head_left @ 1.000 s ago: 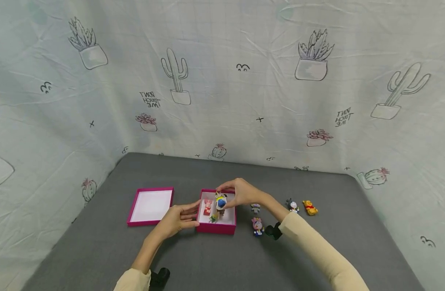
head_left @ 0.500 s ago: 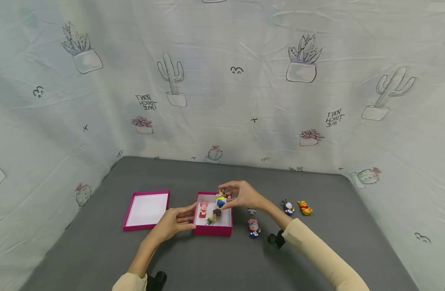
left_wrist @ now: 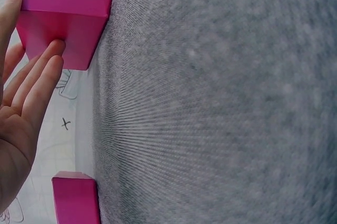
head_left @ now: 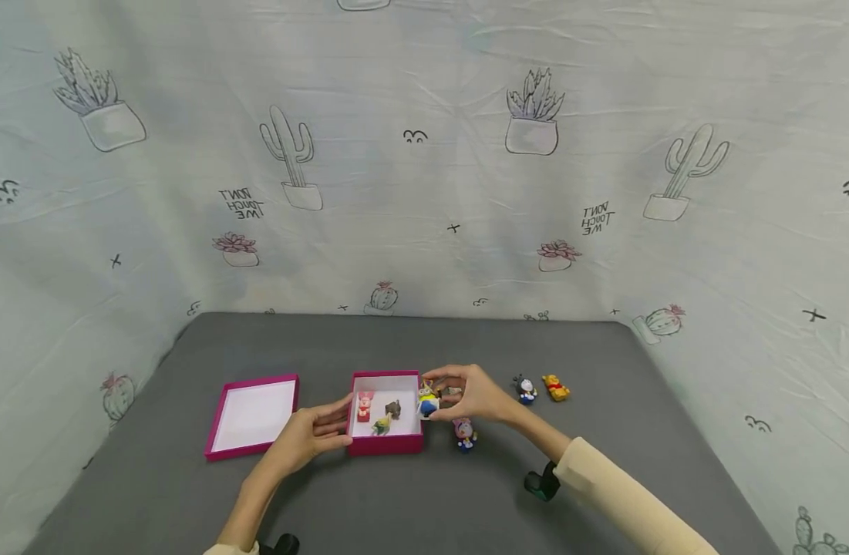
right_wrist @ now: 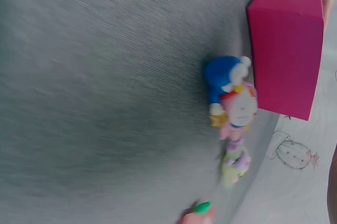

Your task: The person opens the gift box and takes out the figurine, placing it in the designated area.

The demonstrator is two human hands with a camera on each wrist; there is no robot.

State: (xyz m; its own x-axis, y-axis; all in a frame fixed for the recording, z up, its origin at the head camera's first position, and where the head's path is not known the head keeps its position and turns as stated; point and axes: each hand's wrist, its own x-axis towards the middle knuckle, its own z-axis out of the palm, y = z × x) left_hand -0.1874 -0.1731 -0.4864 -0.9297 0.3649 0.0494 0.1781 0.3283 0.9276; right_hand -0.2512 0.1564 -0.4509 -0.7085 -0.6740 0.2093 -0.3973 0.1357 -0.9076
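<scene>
A magenta box (head_left: 385, 445) with a white inside holds a pink figurine (head_left: 365, 405), a small brown one (head_left: 392, 409) and a green-yellow one (head_left: 381, 425). My left hand (head_left: 306, 438) touches the box's left side with its fingers nearly straight; the left wrist view shows the fingertips against the magenta wall (left_wrist: 66, 34). My right hand (head_left: 476, 395) pinches a yellow and blue figurine (head_left: 428, 400) at the box's right edge. In the right wrist view the held figurine is out of sight.
The magenta-rimmed lid (head_left: 254, 416) lies left of the box, white side up. Right of the box stands a pink-and-blue figurine (head_left: 465, 435); farther right are a black-and-white figurine (head_left: 525, 389) and a yellow bear in red (head_left: 556, 388). A patterned cloth (head_left: 424, 177) hangs behind.
My right hand has moved the yellow and blue figurine from over the box's inside to its right edge, uncovering the brown figurine. My left hand stays at the box. The head view has shifted.
</scene>
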